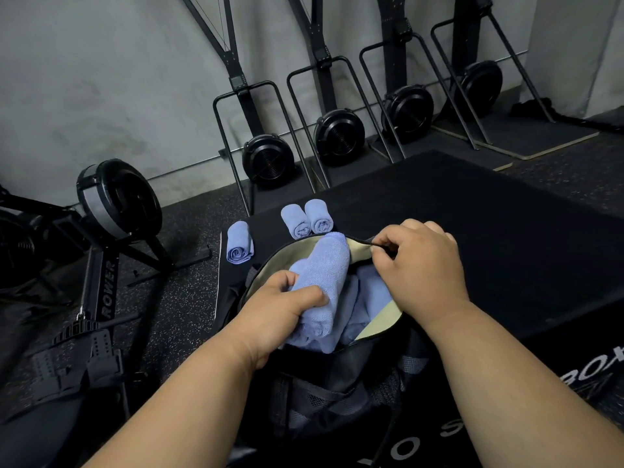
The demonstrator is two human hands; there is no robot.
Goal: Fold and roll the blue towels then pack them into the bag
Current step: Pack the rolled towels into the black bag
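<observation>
**Head view: a rolled towel held in the mouth of the bag**

Head camera footage looks down on a black bag (337, 393) lying open on a black padded platform (472, 231), its pale lining (383, 324) exposed around the opening. A rolled blue towel (326, 285) is gripped by the left hand (273, 319), the thumb laid across the top of the roll and the fingers curled beneath it. The roll is angled with its far end raised against the far rim of the opening and its near end low inside the bag. More blue towelling (374, 292) is seen already inside, just right of the held roll, though how many pieces are there cannot be told.

The far right edge of the bag's opening is pinched by the right hand (422, 265), fingers curled tight on the dark rim (363, 242), and the mouth is held wide.

Three further rolled towels are left on the platform beyond the bag: a touching pair (308, 219) just past the far rim, and a single roll (239, 243) at the platform's left edge, apart from the pair.

On the speckled floor to the left, a rowing machine (111, 211) marked "ROWER" is seen. Along the far wall, several upright exercise machines (337, 136) with black fan housings are lined up.
</observation>
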